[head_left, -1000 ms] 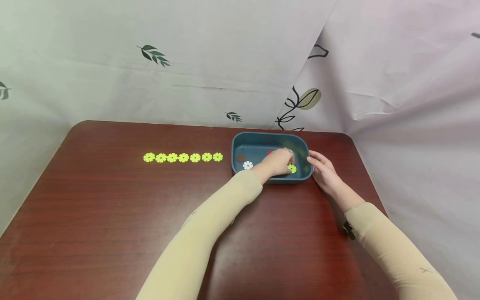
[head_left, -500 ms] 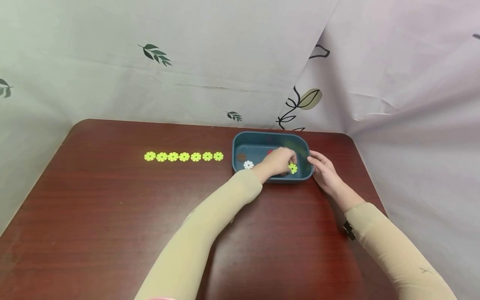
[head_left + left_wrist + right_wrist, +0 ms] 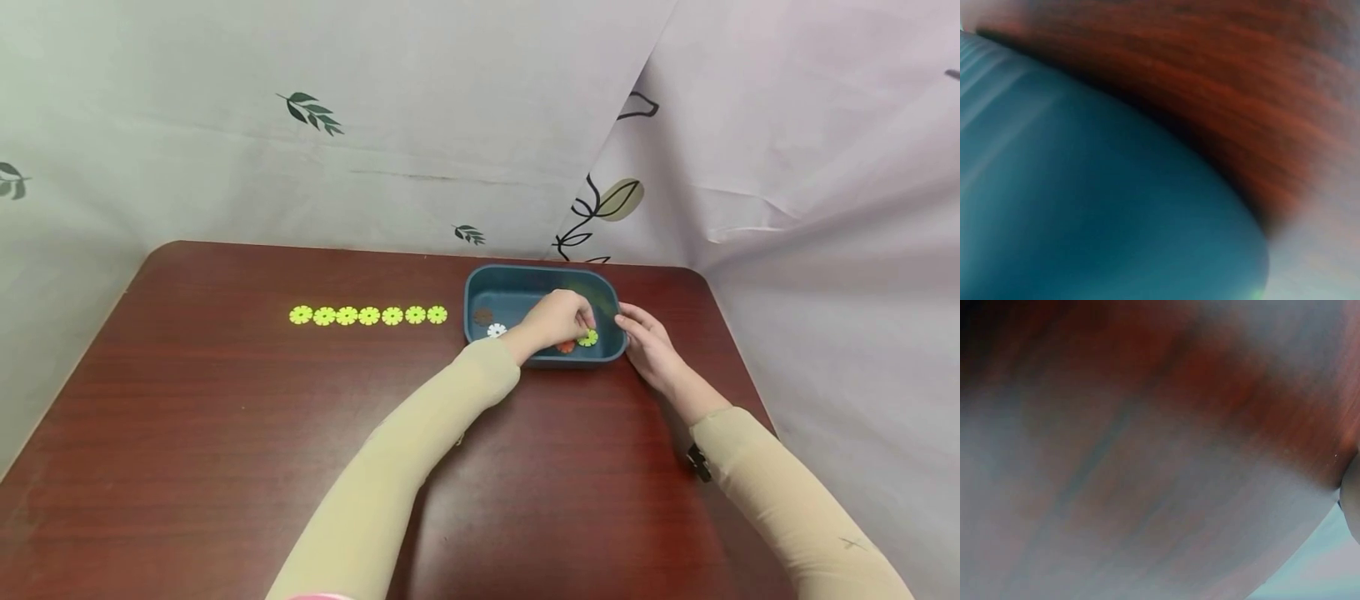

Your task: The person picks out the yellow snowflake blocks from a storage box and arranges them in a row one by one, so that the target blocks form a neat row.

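Note:
My left hand [image 3: 557, 319] reaches into a blue plastic tub [image 3: 517, 268] at the back right of the table. Its fingertips pinch a yellow-green notched disc [image 3: 588, 337] near the tub's right end. Beside that hand in the tub lie an orange disc [image 3: 566, 347], a white disc [image 3: 497, 331] and a brown disc [image 3: 482, 317], partly overlapped by nothing. Against the tub's right end rests my right hand [image 3: 654, 350], its fingers fairly straight and touching the rim. Blurred tub wall [image 3: 1097, 200] fills much of the left wrist view.
Several yellow-green discs [image 3: 369, 316] form a straight row on the reddish-brown table [image 3: 225, 433], left of the tub. Pale patterned cloth [image 3: 420, 125] hangs behind the table and along its right side. The right wrist view is mostly blurred.
My left hand has lifted slightly and shifted right with the yellow-green disc, uncovering the orange disc and covering the red one. The right hand stays at the rim.

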A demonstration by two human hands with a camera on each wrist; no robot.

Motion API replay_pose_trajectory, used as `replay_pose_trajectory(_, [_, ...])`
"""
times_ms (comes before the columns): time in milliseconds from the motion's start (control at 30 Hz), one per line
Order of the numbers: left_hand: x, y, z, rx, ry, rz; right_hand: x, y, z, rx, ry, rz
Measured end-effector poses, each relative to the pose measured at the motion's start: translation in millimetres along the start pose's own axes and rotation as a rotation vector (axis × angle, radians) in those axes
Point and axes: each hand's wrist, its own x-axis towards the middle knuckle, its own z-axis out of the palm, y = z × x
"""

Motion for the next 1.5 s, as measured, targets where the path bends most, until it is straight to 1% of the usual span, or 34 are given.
replay_pose_trajectory(167, [0.2, -0.2, -3.2, -0.037, 0.032, 0.014, 0.2, 1, -1, 0.004, 0.004, -0.003])
replay_pose_trajectory(367, [-2.3, -0.4, -6.4, -0.170, 0.054, 0.010, 0.3, 1, -1, 0.000, -0.001, -0.005])
replay_pose_trajectory(433, [-4.6, 0.4, -9.2, -0.207, 0.059, 0.008, 0.2, 1, 0, -0.002, -0.004, -0.003])
replay_pose_trajectory(567, [-10.4, 0.8, -16.0, -0.255, 0.068, -0.009, -0.7, 0, 0, -0.008, 0.003, 0.002])
replay_pose_trajectory(767, [-20.7, -3.9, -28.4, -0.282, 0.097, -0.046, -1.1, 1, 2, 0.002, 0.010, 0.007])
replay_pose_trajectory(967, [-34.8, -11.3, -42.7, -0.298, 0.128, -0.077, -0.1, 3, 3, 0.016, -0.001, -0.002])
replay_pose_trajectory(1067, [-42.7, -15.8, -51.7, -0.314, 0.154, -0.106, 0.7, 3, 2, 0.015, -0.001, 0.000])
replay_pose_trajectory(1200, [-53.1, -23.2, -64.5, -0.338, 0.197, -0.124, 1.4, 3, 2, 0.013, 0.002, 0.001])
replay_pose_trajectory(1367, [-66.5, -37.1, -79.9, -0.341, 0.263, -0.122, 3.0, 2, 3, 0.013, -0.001, -0.006])
replay_pose_trajectory(1500, [-77.8, -49.3, -91.4, -0.354, 0.295, -0.133, 3.3, 0, 4, -0.003, -0.003, -0.010])
